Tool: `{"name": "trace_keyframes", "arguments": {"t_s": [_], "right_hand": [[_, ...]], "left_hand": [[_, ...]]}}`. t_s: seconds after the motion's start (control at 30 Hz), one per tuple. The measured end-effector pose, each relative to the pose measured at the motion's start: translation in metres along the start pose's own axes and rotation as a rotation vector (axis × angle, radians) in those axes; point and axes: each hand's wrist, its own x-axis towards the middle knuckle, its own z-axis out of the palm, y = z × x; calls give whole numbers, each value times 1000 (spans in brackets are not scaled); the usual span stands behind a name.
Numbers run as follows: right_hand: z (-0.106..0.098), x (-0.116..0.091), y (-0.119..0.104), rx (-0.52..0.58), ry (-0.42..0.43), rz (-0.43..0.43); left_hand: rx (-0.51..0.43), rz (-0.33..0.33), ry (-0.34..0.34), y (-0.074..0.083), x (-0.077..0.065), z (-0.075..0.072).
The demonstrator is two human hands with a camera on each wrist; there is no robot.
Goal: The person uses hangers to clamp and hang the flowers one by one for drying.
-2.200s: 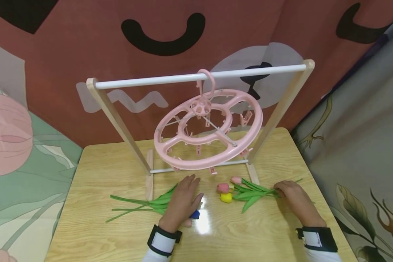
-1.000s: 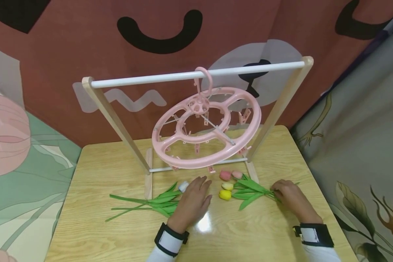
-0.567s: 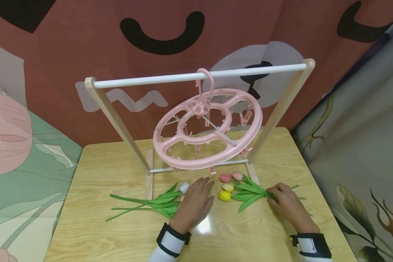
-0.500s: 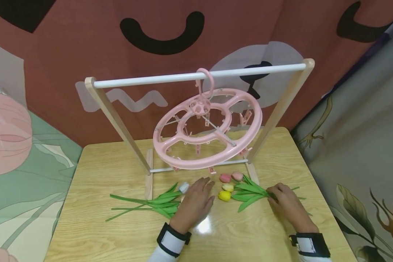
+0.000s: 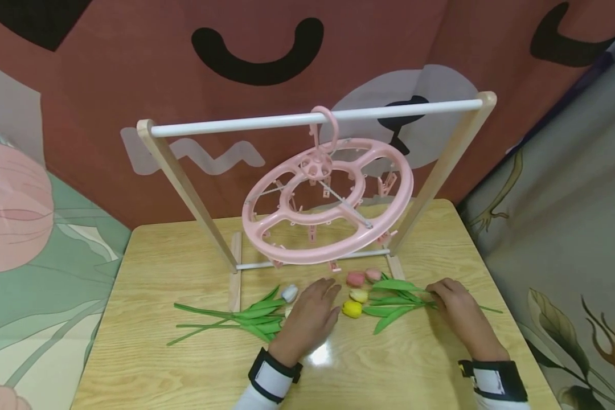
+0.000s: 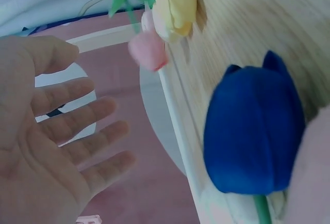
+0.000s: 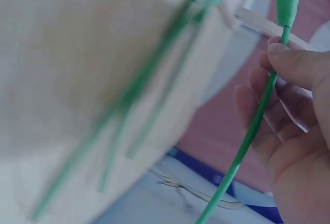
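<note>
In the right wrist view my right hand (image 7: 294, 105) pinches the green stem (image 7: 246, 141) of one artificial tulip between thumb and fingers. Its bloom is outside that view. In the head view the hand is at the stem end of the right bunch, whose blooms are a dark pink tulip (image 5: 355, 278), a light pink tulip (image 5: 373, 275), a pale yellow tulip (image 5: 359, 295) and a bright yellow tulip (image 5: 352, 309). My left hand (image 5: 310, 319) hovers with spread fingers over the blooms of the left bunch, partly hiding them. A white tulip (image 5: 289, 293) and a blue tulip (image 6: 255, 131) lie there.
Behind the hands a wooden rack with a white rod (image 5: 236, 125) stands on the table (image 5: 148, 256). A pink round clip hanger (image 5: 333, 250) hangs tilted from the rod, with several pink clips (image 5: 386, 183). Green stems (image 5: 200, 310) point left. A patterned curtain (image 5: 236, 193) hangs behind.
My right hand first gathered the bunch's stems; now it has shifted right and raised one stem apart from the others. The left hand moved slightly right, uncovering the white tulip.
</note>
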Motion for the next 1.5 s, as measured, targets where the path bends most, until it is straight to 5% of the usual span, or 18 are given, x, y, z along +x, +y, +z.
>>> {"name": "trace_keyframes", "arguments": {"t_s": [0.4, 0.63, 0.97, 1.5], "right_hand": [[-49, 41, -15, -64, 94, -149], [-75, 55, -36, -113, 74, -208], [-96, 70, -65, -139, 86, -291], [-114, 85, -101, -170, 72, -423]], "left_hand": [[-31, 173, 142, 16, 13, -10], [104, 275, 253, 27, 27, -14], [166, 202, 227, 38, 48, -20], [181, 187, 400, 43, 55, -21]]}}
